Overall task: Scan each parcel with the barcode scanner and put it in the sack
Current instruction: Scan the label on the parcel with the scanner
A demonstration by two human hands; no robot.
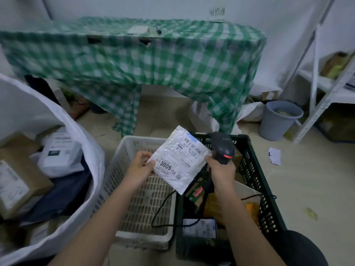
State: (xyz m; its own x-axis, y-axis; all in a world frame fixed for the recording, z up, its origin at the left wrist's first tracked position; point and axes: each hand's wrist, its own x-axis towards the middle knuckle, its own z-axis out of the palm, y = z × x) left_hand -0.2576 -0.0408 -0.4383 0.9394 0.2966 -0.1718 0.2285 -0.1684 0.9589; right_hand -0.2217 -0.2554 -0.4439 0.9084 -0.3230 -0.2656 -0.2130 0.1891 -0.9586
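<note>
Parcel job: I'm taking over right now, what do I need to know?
Left hand holds the white parcel, label up, over the white basket.
Right hand grips the barcode scanner, its red light on, beside the parcel.
Sack at the left already holds several parcels.
More items wait in the dark crate.
Left: finish this scan, sack it, then do the crate.

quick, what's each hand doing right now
Left hand: closed on the edge of the flat white plastic mailer parcel.
Right hand: closed around the grip of the dark grey corded barcode scanner.
</note>
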